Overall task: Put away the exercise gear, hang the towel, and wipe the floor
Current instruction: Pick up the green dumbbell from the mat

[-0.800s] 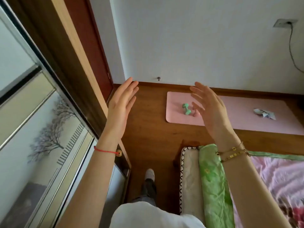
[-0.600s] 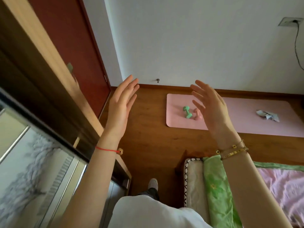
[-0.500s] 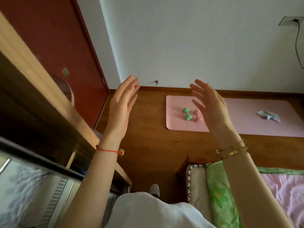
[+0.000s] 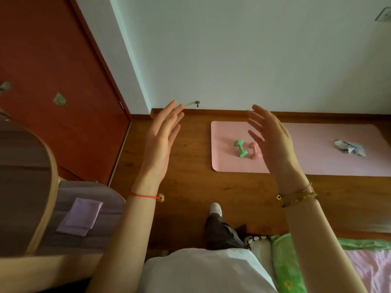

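A pink exercise mat lies on the wooden floor by the white wall. On its left end sit a small green dumbbell and a pink dumbbell, the pink one partly behind my right hand. A crumpled pale blue-grey towel lies on the mat's right part. My left hand and my right hand are raised in front of me, palms facing each other, fingers straight, holding nothing and well above the floor.
A red-brown door stands at the left. A wood-framed mirror and a grey surface with a folded lilac cloth are at lower left. A bed with green and pink bedding fills the lower right. My foot stands on the wooden floor.
The view has swung away from the wardrobe at the left, bringing the red-brown door, mirror and lilac cloth into sight. Both hands stay raised and empty.
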